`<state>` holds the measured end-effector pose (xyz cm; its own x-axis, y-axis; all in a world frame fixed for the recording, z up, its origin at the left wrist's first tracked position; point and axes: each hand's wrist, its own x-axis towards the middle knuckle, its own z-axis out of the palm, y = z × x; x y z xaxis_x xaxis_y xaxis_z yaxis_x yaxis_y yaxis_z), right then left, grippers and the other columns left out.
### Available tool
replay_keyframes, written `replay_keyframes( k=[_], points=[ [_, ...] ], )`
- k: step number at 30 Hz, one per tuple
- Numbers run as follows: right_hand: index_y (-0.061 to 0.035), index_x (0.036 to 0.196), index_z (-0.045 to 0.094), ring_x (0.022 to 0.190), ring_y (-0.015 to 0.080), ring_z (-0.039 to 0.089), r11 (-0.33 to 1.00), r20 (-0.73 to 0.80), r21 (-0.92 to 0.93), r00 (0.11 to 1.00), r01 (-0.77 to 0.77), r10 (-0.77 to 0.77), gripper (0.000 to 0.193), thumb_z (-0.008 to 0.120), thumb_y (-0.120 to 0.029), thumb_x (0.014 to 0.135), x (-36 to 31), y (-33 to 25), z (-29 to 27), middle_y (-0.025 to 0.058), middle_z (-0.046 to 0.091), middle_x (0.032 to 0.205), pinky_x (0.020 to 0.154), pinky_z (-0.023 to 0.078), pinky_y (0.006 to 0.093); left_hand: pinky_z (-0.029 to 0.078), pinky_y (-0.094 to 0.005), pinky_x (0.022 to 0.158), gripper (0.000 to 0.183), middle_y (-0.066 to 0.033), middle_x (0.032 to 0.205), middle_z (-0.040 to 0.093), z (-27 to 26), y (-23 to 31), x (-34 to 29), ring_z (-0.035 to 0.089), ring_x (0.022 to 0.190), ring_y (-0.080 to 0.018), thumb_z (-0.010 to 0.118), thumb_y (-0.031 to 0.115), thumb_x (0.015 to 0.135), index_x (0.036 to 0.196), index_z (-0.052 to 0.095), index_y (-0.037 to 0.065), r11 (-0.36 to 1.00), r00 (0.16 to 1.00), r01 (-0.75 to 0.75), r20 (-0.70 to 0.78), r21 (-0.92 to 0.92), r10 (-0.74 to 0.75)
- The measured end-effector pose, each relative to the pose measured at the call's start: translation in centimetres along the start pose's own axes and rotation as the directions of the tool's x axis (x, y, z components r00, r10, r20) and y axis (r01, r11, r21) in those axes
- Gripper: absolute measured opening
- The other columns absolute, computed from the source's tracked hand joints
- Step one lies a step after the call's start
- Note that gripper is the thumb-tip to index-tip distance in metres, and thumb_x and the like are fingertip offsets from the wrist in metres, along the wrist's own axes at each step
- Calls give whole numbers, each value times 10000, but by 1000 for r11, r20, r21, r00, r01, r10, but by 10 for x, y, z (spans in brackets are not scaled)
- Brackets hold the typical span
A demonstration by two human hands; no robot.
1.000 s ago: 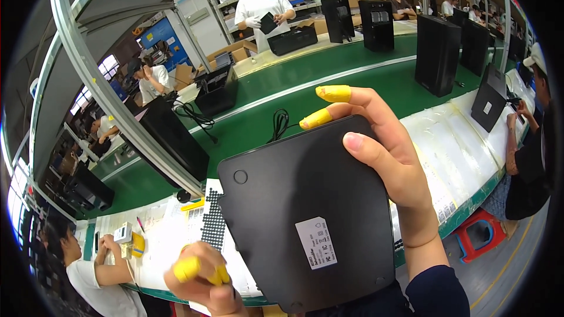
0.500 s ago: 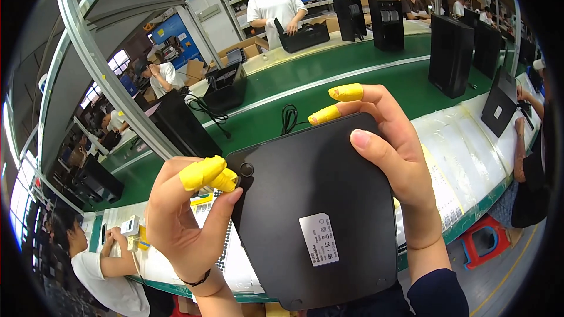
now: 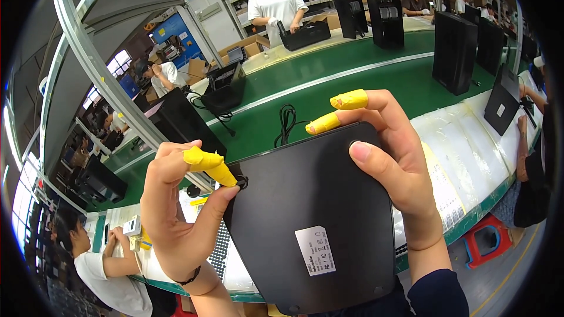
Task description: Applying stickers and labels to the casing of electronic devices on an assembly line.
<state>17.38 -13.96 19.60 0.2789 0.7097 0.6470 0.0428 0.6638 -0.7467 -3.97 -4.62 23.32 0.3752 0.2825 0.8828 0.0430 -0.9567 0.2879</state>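
A flat black panel (image 3: 276,223) with rounded corners is held up before me, a white printed label (image 3: 315,250) stuck on its face. My right hand (image 3: 393,158) grips its upper right corner, thumb on the face and fingers behind; yellow tape wraps two fingertips. With thumb and a yellow-taped finger, my left hand (image 3: 185,211) pinches a small black round pad (image 3: 242,182) against the panel's upper left corner, where it covers the round recess. A sheet of black round pads (image 3: 220,252) lies on the bench, partly hidden behind the panel and my left wrist.
Beyond the panel runs a green conveyor (image 3: 329,76) carrying tall black units (image 3: 455,53) and a coiled black cable (image 3: 286,123). A metal post (image 3: 97,64) rises at left. Co-workers sit on both sides; another person (image 3: 276,9) stands across. A red stool (image 3: 487,240) is at lower right.
My left fingertips have moved onto the corner's round recess, which showed uncovered before. The panel's upper edge has dropped slightly; my right hand keeps its grip.
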Motion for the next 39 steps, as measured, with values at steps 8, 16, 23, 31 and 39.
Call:
replay_keyframes(
  k=[8,16,23,31,39],
  points=[
    [-2,1228,466,1089,210,581,1000,-6,-1,1000,-6,6,421,564,-132,840,2,1,-1,128,563,1148,941,470,309,470,-426,868,351,-109,828,635,0,5,13,569,805,-264,729,-86,609,910,575,6,972,984,-169,86,165,156],
    [1,1227,483,1125,182,543,997,-50,-73,999,-7,4,435,577,-153,831,5,-1,1,105,565,1155,984,403,291,491,-457,783,230,-79,797,659,5,13,10,581,719,-266,705,-9,639,826,583,47,776,924,-379,160,504,347],
    [-4,1218,492,1112,178,542,1000,-49,-25,999,-13,11,421,570,-161,835,7,-2,2,103,565,1150,994,389,290,469,-442,869,290,-117,837,665,8,9,4,599,836,-309,720,-65,641,882,586,26,779,935,-352,150,520,322],
    [-10,1224,484,1095,166,551,999,-23,8,999,-41,41,409,559,-148,846,6,3,2,124,559,1128,946,460,280,458,-343,924,432,-181,1068,630,9,-4,1,618,1016,-271,605,-66,764,1173,476,-17,907,941,326,178,-265,-286],
    [1,1219,482,1100,177,556,1000,-40,22,999,-16,17,413,545,-149,840,9,4,2,124,552,1138,949,458,286,454,-303,911,416,-166,1112,597,15,-11,1,593,996,-203,584,-19,815,1197,420,-5,853,926,377,179,-361,-333]
  ],
)
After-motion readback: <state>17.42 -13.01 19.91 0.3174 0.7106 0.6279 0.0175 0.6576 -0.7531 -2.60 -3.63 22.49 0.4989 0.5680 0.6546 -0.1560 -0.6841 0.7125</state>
